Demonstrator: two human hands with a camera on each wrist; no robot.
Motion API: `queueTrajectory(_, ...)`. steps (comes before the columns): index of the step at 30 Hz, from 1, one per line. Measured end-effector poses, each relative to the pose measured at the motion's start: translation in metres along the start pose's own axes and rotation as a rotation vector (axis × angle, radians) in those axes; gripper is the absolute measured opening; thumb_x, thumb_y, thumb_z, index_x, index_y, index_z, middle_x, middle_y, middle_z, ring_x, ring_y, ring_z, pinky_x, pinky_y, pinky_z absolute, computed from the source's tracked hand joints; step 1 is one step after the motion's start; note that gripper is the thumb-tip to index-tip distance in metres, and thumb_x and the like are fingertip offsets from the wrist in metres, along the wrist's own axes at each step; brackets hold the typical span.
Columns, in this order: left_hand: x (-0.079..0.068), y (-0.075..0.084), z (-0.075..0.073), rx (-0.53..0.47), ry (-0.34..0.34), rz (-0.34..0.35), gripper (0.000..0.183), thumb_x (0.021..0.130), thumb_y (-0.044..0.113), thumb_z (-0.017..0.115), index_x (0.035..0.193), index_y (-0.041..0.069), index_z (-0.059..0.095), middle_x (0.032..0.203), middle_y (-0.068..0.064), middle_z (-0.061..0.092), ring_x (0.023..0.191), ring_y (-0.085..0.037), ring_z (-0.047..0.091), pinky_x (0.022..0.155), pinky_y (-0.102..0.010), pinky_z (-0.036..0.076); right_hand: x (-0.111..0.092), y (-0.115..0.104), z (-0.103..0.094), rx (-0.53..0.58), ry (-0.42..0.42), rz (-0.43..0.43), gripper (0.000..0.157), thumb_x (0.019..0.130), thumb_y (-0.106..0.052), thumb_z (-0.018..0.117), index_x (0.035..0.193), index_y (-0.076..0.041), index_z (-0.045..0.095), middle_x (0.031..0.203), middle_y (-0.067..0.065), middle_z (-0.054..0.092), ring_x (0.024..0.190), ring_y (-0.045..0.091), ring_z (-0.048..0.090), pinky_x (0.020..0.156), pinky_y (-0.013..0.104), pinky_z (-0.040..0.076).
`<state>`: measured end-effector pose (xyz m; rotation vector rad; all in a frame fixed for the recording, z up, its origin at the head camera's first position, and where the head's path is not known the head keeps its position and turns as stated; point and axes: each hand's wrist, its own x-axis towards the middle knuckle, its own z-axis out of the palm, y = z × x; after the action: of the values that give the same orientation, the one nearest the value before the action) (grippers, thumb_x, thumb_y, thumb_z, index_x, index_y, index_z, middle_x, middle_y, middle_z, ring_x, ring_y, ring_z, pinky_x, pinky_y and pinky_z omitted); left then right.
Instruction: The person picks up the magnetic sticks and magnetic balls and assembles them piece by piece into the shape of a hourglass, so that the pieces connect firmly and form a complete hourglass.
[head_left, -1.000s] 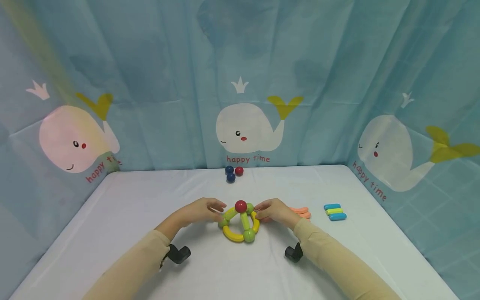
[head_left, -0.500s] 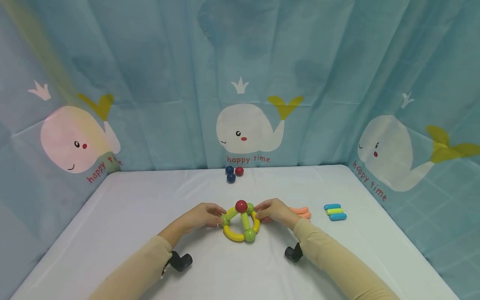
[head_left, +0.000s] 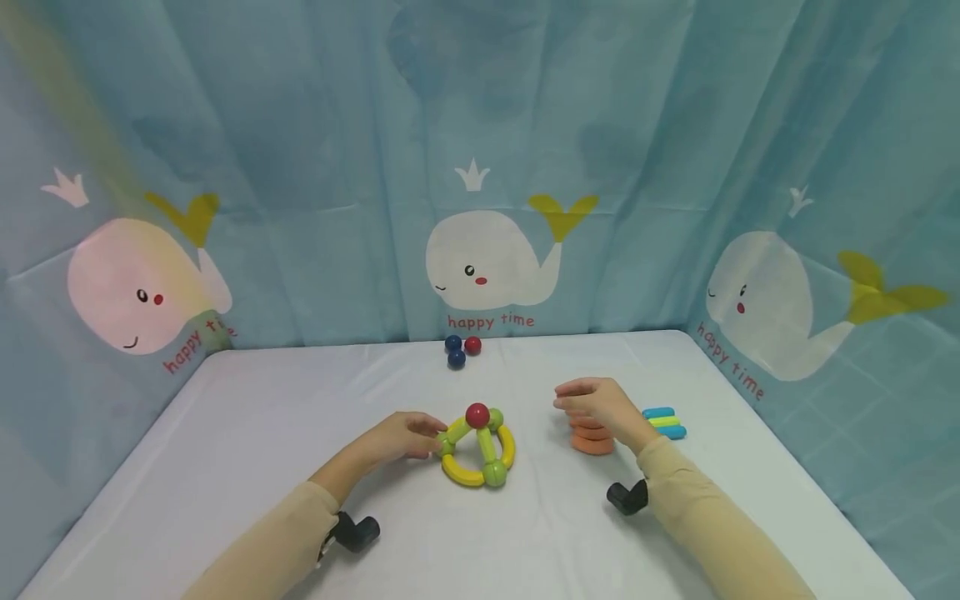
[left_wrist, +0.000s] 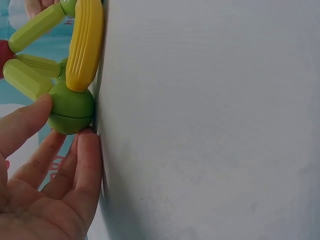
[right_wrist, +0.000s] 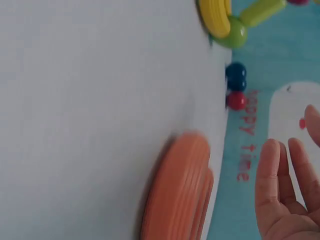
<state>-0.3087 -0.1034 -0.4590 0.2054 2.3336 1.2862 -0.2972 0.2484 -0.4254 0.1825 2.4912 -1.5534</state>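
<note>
A toy frame of yellow curved sticks (head_left: 462,476), light green straight sticks (head_left: 487,446), green balls (head_left: 495,474) and a red ball (head_left: 477,416) on top stands mid-table. My left hand (head_left: 401,436) pinches its left green ball (left_wrist: 72,107); in the left wrist view the thumb lies on one side and fingertips on the other. My right hand (head_left: 600,407) hovers over the orange curved sticks (head_left: 592,444), partly hiding them. The right wrist view shows its fingers fairly straight, holding nothing, apart from the orange sticks (right_wrist: 177,187).
At the table's back lie two dark blue balls (head_left: 456,359) and a red ball (head_left: 472,345). Blue and yellow-green straight sticks (head_left: 664,422) lie to the right of my right hand. A blue curtain (head_left: 315,167) with whales surrounds the white table (head_left: 300,392).
My right hand has left the toy frame's right side and moved right, over the orange sticks. My left hand has closed in on the left green ball and stays there.
</note>
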Motion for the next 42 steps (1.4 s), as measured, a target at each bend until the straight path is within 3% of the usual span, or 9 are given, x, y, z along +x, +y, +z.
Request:
queueTrajectory(5, 0.000, -0.003, 0.001, -0.008, 0.009, -0.009, 0.036, 0.085, 0.025, 0.077, 0.119, 0.016, 0.070, 0.118, -0.003, 0.069, 0.093, -0.012, 0.067, 0.092, -0.035, 0.057, -0.002, 0.011, -0.022, -0.040, 0.018, -0.063, 0.052, 0.087, -0.037, 0.075, 0.129, -0.009, 0.065, 0.126, 0.006, 0.069, 0.120, 0.024, 0.061, 0.108, 0.048, 0.044)
queueTrajectory(10, 0.000, -0.003, 0.001, -0.013, 0.015, -0.018, 0.035, 0.086, 0.026, 0.077, 0.119, 0.017, 0.070, 0.119, -0.003, 0.069, 0.092, -0.012, 0.067, 0.091, -0.035, 0.057, -0.003, 0.019, -0.035, -0.063, 0.030, -0.088, 0.050, 0.089, -0.035, 0.072, 0.131, -0.008, 0.064, 0.134, 0.009, 0.065, 0.126, 0.026, 0.055, 0.111, 0.050, 0.041)
queueTrajectory(19, 0.000, -0.002, 0.001, -0.022, 0.013, -0.013, 0.035, 0.086, 0.024, 0.077, 0.119, 0.016, 0.070, 0.120, -0.003, 0.069, 0.093, -0.012, 0.067, 0.091, -0.034, 0.057, -0.003, 0.029, -0.051, -0.077, 0.043, -0.058, 0.055, 0.090, -0.036, 0.072, 0.134, -0.006, 0.061, 0.138, 0.013, 0.061, 0.132, 0.032, 0.051, 0.114, 0.056, 0.035)
queueTrajectory(32, -0.001, -0.001, -0.001, -0.015, 0.000, -0.005, 0.036, 0.085, 0.025, 0.077, 0.119, 0.017, 0.070, 0.121, -0.004, 0.068, 0.094, -0.013, 0.067, 0.093, -0.037, 0.056, -0.002, 0.041, -0.085, -0.126, 0.076, -0.010, 0.074, 0.086, -0.056, 0.070, 0.140, -0.009, 0.054, 0.146, 0.016, 0.053, 0.138, 0.037, 0.043, 0.113, 0.062, 0.033)
queueTrajectory(42, -0.003, -0.001, 0.000, -0.008, 0.004, -0.001, 0.037, 0.085, 0.027, 0.078, 0.120, 0.017, 0.070, 0.122, -0.003, 0.068, 0.094, -0.013, 0.067, 0.095, -0.039, 0.054, -0.006, 0.061, -0.113, -0.138, 0.080, -0.017, 0.072, 0.092, -0.050, 0.065, 0.144, -0.004, 0.048, 0.150, 0.022, 0.047, 0.140, 0.040, 0.038, 0.116, 0.066, 0.027)
